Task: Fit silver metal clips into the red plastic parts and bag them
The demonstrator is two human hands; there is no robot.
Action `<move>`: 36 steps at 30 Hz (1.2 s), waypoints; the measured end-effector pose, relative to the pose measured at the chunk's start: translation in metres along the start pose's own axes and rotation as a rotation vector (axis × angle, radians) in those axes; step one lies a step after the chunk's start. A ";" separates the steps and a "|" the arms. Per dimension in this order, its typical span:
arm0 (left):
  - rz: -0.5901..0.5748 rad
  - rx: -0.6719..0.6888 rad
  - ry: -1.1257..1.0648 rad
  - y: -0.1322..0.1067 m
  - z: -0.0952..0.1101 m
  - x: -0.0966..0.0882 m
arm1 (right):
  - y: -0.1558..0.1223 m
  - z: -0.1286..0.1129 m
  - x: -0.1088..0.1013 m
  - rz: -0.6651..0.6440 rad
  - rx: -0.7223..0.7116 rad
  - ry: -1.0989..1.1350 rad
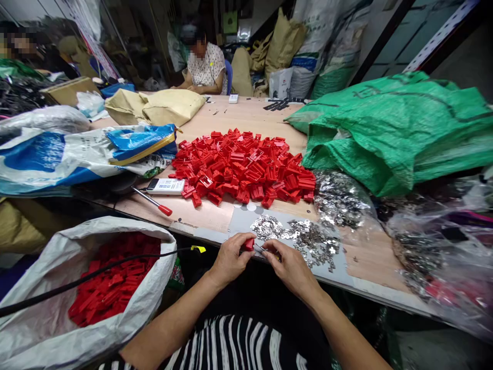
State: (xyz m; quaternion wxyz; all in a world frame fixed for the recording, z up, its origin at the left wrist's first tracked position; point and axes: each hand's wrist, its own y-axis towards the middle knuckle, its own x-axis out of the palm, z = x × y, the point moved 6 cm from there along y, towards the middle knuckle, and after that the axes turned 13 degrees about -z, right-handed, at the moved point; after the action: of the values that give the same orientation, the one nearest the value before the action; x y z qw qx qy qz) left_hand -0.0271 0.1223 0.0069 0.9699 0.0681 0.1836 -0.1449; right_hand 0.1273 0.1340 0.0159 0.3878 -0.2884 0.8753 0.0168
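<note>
At the table's near edge, my left hand [227, 259] pinches a small red plastic housing [249, 244] between thumb and fingers. My right hand [288, 264] is closed around a thin tool with a metal shaft [262, 248]; its handle is mostly hidden, with a bit of yellow showing. The shaft points left toward the red housing, and whether its tip touches I cannot tell. Just beyond my hands, small flat metal pieces [310, 239] lie scattered on a grey sheet [241, 221]. Behind them rises a large heap of red plastic housings [242, 169].
A white sack [154, 293] of red housings stands at lower left, a black cable [103, 275] crossing it. A red-tipped rod [152, 201] and white box [165, 186] lie left of the heap. Green sacking [393, 128] and clear bags [342, 200] sit right. A person [208, 67] sits opposite.
</note>
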 end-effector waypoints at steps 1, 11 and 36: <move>-0.020 0.004 0.036 0.002 -0.002 0.001 | 0.001 -0.001 0.000 -0.008 -0.011 -0.012; -0.082 -0.009 0.126 0.007 -0.007 0.000 | 0.007 0.000 0.003 -0.061 -0.045 -0.100; -0.006 -0.017 0.028 0.000 -0.009 0.001 | 0.002 -0.010 0.008 -0.002 -0.056 -0.108</move>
State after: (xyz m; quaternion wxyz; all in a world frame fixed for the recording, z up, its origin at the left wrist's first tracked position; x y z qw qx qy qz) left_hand -0.0296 0.1238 -0.0019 0.9672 0.0616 0.1988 -0.1454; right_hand 0.1152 0.1295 0.0175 0.4261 -0.2988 0.8520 0.0563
